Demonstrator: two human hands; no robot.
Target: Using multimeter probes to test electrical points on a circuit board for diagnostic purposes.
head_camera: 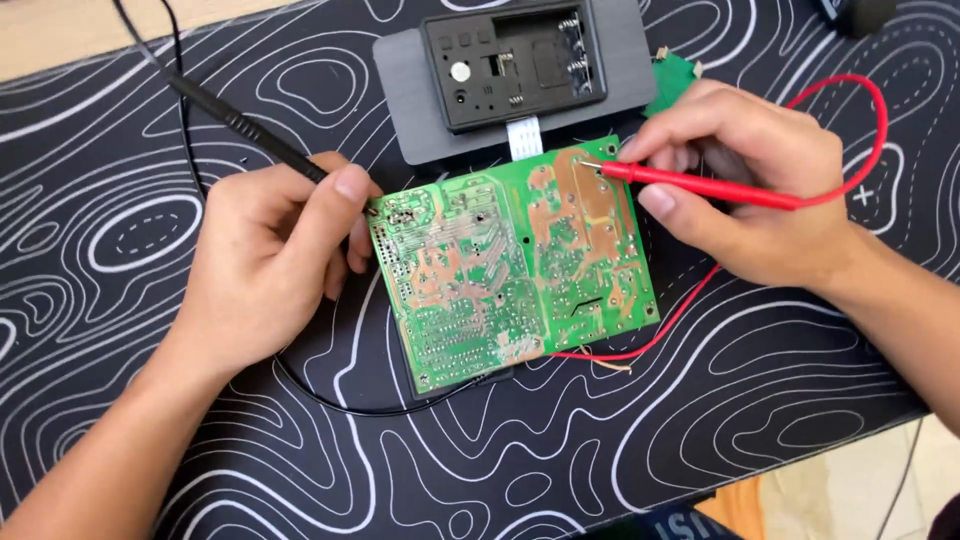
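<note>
The green circuit board (515, 265) has a probe on each side, the left hand (265, 255) pinching the black probe (245, 125) and the right hand (745, 185) pinching the red probe (700, 183), so a shaky tip could slide and touch two shiny spots together.

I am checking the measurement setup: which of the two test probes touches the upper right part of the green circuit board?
The red probe, held in the right hand. The black probe, in the left hand, meets the circuit board at its upper left corner.
</note>
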